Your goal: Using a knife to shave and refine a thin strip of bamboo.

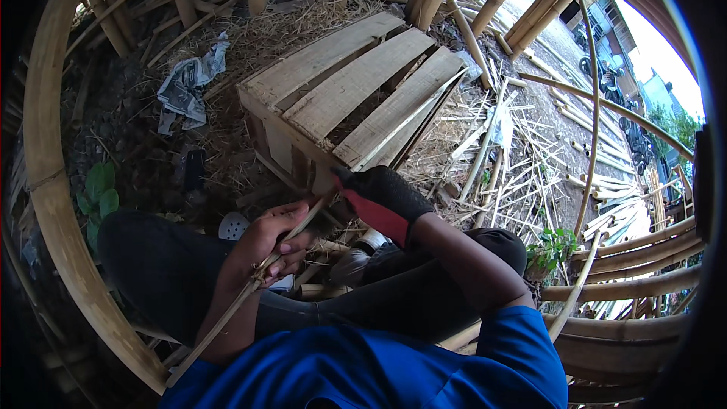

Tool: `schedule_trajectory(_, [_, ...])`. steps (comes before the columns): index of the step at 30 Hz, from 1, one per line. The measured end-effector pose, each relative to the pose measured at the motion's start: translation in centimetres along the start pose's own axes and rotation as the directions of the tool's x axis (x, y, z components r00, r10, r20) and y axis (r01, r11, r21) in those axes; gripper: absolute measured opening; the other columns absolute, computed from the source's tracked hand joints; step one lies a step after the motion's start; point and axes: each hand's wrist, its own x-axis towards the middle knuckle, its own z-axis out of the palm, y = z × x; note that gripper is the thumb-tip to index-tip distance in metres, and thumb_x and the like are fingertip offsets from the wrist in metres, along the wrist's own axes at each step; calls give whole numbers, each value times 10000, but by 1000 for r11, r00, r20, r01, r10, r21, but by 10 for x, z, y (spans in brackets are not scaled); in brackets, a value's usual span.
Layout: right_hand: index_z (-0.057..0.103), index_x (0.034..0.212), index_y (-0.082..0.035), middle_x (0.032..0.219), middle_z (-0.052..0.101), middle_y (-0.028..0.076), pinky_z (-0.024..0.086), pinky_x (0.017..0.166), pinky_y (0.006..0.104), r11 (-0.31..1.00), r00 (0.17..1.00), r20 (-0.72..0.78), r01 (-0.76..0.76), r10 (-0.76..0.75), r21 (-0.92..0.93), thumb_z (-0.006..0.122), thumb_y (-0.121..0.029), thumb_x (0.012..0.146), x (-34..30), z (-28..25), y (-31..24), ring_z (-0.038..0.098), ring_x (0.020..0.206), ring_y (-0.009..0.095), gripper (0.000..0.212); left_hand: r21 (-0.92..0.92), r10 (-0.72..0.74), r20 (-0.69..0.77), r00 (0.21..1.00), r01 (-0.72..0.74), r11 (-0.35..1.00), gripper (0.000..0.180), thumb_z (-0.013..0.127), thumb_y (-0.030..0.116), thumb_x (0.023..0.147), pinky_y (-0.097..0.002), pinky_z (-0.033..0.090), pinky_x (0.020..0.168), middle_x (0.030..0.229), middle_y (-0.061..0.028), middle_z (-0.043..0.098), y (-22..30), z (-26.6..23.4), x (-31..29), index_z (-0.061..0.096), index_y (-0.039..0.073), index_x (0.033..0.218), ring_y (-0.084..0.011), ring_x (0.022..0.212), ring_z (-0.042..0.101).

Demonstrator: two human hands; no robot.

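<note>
At far left, a thick bamboo pole curves down the view, with a leafy plant inside it. Beyond, a crumpled grey-white sheet lies on the ground. The left hand, bare, has its fingers curled around a thin bamboo strip, which slants from the lower left, over the person's lap, up to the right hand. Directly beyond the hands, a slatted wooden crate blocks the middle ground. The right hand, in a black-and-red glove, bends over the strip's upper end; its fingertips are hidden, so whether they grip cannot be told. Further right lie scattered bamboo slivers, then bamboo rails. The ground is dark earth strewn with straw, framed by bamboo posts, with daylight at upper right. No writing can be read.
</note>
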Motion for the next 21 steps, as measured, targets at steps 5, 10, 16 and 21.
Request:
schedule_trajectory(5, [725,1027,-31,917,720,243,549,807,458,973,988,-11,-153,157,170,497,-332,1018,1,-28,16,709,874,414,377,-149,52,150,987,-29,988,465,348,209,1108,-206,357,295,583,28,402,4,5,-6,407,72,1549,-67,333,397])
schedule_trajectory(10, [706,813,-3,743,685,204,513,760,401,941,902,-268,-319,338,114,501,-446,1020,21,-29,78,699,737,314,531,-144,58,164,985,-34,989,480,315,201,1107,-205,364,317,606,28,412,3,0,-6,398,67,1560,-61,346,390])
schedule_trajectory(16, [744,1089,-62,927,710,266,561,814,537,980,967,-185,-188,173,-66,521,-309,989,7,-2,24,713,905,428,347,-74,52,138,989,-43,996,464,342,201,1108,-211,378,327,614,22,413,0,2,-7,432,95,1551,-66,347,383])
schedule_trajectory(21, [742,953,-48,834,692,255,554,747,501,987,969,-189,-164,160,-1,516,-384,1015,3,10,18,706,822,436,409,-68,45,135,990,-36,997,442,365,206,1111,-230,370,309,607,12,418,-3,-1,-4,463,98,1529,-81,339,389])
